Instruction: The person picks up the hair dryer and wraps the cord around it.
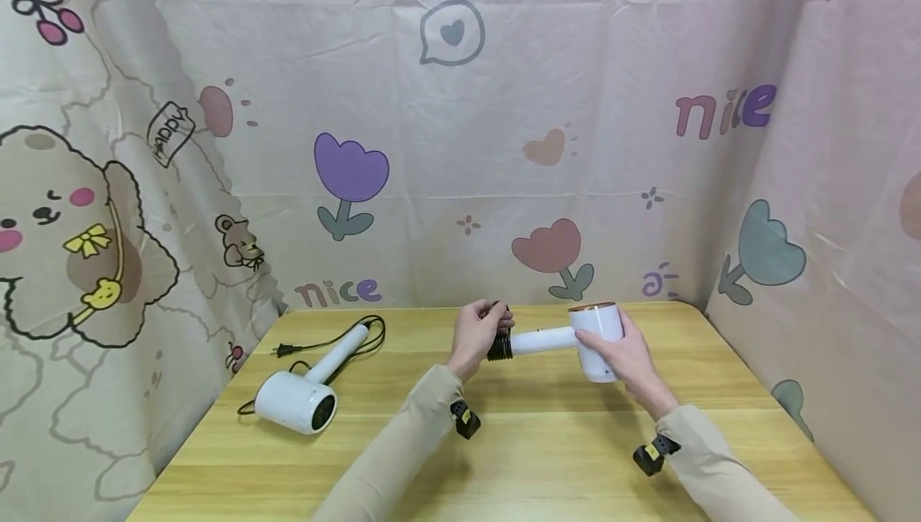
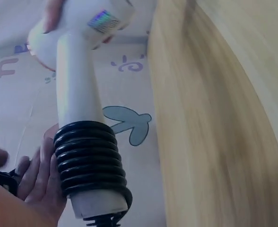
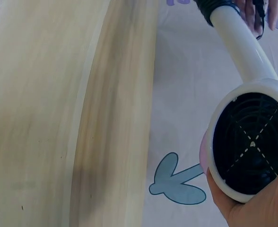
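Showing on the backdrop (image 1: 446,122): the word "nice", reading clearly in 3 places, and "HAPPY" on 1 small printed banner (image 1: 170,134). The dryer (image 2: 77,78) is carrying 1 shiny rainbow label (image 2: 103,21) on its head; its print is coming out too blurred to read.

Item 1, dryer: white, with a copper rim around 1 end of the head. It is spanning the space between the 2 hands above the table (image 1: 540,442), handle pointing to the left hand (image 1: 476,334), head sitting at the right hand (image 1: 631,358). A black cord (image 2: 89,158) is circling the handle's end in close turns. The right wrist view is showing a round black grille (image 3: 250,142) in the head.

Hands, 2: the right is gripping the head, its thumb lying along the near side. The left is pinching the cord between thumb and fingers, just beside the coils.

Item 2, 2nd dryer (image 1: 295,400): white, lying on the table well apart from both hands, on the left side. Its black lead (image 1: 316,344) is lying loose around the handle, the 2-pin plug (image 1: 285,350) resting near the table's edge.
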Tool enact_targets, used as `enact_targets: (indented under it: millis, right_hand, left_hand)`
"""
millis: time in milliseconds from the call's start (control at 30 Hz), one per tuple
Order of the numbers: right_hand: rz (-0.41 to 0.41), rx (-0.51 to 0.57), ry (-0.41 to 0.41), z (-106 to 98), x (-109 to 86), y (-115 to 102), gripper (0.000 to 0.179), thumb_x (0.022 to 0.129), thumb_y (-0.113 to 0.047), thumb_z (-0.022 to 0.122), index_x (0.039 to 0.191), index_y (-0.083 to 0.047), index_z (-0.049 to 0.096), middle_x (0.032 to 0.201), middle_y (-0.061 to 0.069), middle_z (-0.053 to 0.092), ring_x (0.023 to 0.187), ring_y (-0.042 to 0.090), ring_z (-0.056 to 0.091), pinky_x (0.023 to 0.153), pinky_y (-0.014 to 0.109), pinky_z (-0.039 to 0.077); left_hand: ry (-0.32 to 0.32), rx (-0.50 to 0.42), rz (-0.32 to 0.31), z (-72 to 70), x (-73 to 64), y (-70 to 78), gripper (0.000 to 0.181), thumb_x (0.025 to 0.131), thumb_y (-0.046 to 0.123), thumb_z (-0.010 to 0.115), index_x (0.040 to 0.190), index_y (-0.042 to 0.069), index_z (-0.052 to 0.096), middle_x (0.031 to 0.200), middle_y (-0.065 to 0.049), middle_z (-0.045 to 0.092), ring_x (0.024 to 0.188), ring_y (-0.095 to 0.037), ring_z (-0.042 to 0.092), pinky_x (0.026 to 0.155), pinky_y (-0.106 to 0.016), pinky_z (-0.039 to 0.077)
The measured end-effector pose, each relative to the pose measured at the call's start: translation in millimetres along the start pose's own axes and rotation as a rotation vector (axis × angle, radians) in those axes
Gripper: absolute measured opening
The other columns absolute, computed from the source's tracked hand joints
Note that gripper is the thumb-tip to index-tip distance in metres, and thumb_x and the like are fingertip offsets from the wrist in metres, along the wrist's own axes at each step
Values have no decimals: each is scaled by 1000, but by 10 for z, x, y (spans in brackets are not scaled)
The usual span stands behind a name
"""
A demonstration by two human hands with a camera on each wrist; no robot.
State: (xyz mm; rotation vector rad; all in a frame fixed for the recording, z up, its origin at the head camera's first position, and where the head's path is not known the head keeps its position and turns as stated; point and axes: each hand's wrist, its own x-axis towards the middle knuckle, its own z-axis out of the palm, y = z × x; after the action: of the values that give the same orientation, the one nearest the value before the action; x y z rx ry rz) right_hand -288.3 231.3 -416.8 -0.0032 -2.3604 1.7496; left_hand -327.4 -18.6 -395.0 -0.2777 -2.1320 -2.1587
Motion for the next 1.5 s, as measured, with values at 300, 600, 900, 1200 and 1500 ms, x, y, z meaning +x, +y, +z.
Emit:
enact_targets:
  millis: [300,600,900,1200,1500]
  right_hand:
    - [-8,14,35,-31,14,-25,80,85,-32,77,148,-11,34,132,20,49,109,33,54,81,38,56]
    - [-12,24,57,-25,10,-72,76,84,-34,77,145,-12,38,127,20,51,101,26,57,77,36,56]
    - [-32,-1,89,-60,2,-133,77,84,-36,78,146,-12,39,126,19,53,101,26,56,76,34,55]
    - [-29,-84,76,-132,66,-239,83,83,-42,78,149,-13,36,128,22,53,108,35,56,78,40,56]
    - [82,-33,-9,-158,137,-257,78,85,-43,75,142,-4,40,121,23,56,86,19,63,70,35,58]
  left_hand:
    - [-184,65,131,-102,51,-63,58,101,49,45,122,-4,58,111,-21,71,101,-32,70,96,-41,54]
    - [-225,514,331,-138,85,-151,20,97,17,62,113,11,73,107,-4,74,93,-10,68,84,-24,55]
    - [-336,614,290,-127,106,-119,25,98,35,59,107,17,73,85,3,68,65,-8,55,59,-24,49]
    - [-416,583,152,-47,134,-112,32,99,39,56,116,16,69,103,0,70,85,-10,60,74,-25,51]
    - [-516,512,0,-32,175,-98,32,98,40,58,114,15,69,103,-3,68,76,-12,55,56,-24,42]
